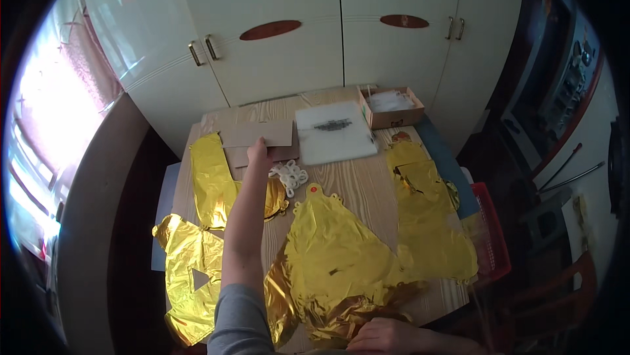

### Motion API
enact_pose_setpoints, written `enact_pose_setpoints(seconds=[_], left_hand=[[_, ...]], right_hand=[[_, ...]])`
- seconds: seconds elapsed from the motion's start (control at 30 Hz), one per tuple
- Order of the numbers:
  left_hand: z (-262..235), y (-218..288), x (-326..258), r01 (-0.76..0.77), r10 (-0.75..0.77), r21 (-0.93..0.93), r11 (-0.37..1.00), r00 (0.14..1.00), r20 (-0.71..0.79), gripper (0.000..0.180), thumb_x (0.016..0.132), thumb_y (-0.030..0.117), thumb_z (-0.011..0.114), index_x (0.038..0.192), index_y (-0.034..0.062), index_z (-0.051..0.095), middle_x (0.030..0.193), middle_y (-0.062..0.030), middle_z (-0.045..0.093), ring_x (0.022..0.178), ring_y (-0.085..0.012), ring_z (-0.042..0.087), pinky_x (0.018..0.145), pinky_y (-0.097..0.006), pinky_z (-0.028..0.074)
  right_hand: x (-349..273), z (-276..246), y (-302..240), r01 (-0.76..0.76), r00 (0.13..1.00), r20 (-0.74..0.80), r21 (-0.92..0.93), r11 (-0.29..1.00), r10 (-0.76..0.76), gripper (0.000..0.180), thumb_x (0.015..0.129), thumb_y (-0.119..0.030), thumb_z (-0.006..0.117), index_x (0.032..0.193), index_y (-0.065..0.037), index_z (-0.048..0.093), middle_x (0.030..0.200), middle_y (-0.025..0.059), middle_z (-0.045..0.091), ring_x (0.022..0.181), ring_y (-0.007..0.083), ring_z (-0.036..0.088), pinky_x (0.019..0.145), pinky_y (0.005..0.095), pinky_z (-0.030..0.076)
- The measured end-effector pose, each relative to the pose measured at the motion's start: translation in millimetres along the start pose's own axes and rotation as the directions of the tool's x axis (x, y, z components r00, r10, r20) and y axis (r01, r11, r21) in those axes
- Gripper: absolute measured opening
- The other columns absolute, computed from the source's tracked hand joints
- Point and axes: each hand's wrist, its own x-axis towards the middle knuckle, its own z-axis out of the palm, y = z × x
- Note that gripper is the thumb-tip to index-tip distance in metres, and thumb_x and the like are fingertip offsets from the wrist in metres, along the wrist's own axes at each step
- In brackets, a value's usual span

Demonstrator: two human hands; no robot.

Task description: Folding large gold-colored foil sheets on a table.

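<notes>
My left hand (260, 151) reaches to the far left of the table, its fingers closed on the near edge of a brown cardboard sheet (252, 133). More cardboard shows beneath that sheet. My right hand (386, 336) is at the near edge, fingers curled against the crumpled end of a large flat gold foil balloon (338, 240); its fingertips are cut off from view. Beside my left wrist lie a bundle of white looped cord (289, 176) and a small gold foil piece (275, 199). My forearm covers part of that piece.
Other flat gold foil pieces lie at the upper left (213, 171), lower left (187, 279) and right (430, 224). A white plastic packet (336, 148) is at the back, beside an open box (398, 118) of clear packets. A red basket (497, 240) stands off the right edge; cabinets (275, 60) rise behind.
</notes>
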Motion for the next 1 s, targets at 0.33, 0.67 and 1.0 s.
enact_pose_setpoints(seconds=[0.33, 0.67, 1.0], left_hand=[[-27.0, 23.9, -34.3, 0.227, -0.240, 0.131, 0.965, 0.967, 0.089, 0.038, 0.091, 0.016, 0.056, 0.118, -0.0076, 0.043, 0.110, -0.0248, 0.054, 0.097, -0.0349, 0.062, 0.084, -0.038, 0.058], [-112.8, 39.8, -272.1, -0.661, -0.103, 0.718, 0.219, 0.716, 0.690, 0.042, 0.087, 0.024, 0.064, 0.121, 0.0019, 0.055, 0.125, -0.0177, 0.058, 0.120, -0.0341, 0.053, 0.099, -0.045, 0.043], [-175.3, -0.9, -418.9, -0.847, -0.309, 0.461, -0.266, 0.528, 0.791, 0.063, 0.082, 0.050, 0.062, 0.138, 0.0224, 0.048, 0.146, -0.0133, 0.040, 0.136, -0.0427, 0.031, 0.110, -0.061, 0.019]], right_hand=[[18.3, -12.5, 34.3, 0.045, 0.996, -0.068, -0.180, 0.983, -0.058, 0.024, 0.081, -0.016, 0.068, 0.103, -0.006, 0.065, 0.086, 0.0060, 0.065, 0.081, 0.0222, 0.064, 0.073, 0.0340, 0.051], [13.8, -28.3, 76.3, -0.291, 0.949, -0.247, -0.448, 0.845, 0.196, 0.040, 0.086, -0.022, 0.065, 0.121, -0.006, 0.056, 0.122, 0.0151, 0.056, 0.117, 0.0309, 0.053, 0.102, 0.0446, 0.040], [-49.3, -45.5, 60.5, -0.495, 0.868, -0.280, -0.408, 0.767, 0.411, 0.048, 0.088, -0.027, 0.063, 0.130, -0.007, 0.050, 0.131, 0.0128, 0.053, 0.128, 0.0309, 0.045, 0.110, 0.0493, 0.030]])
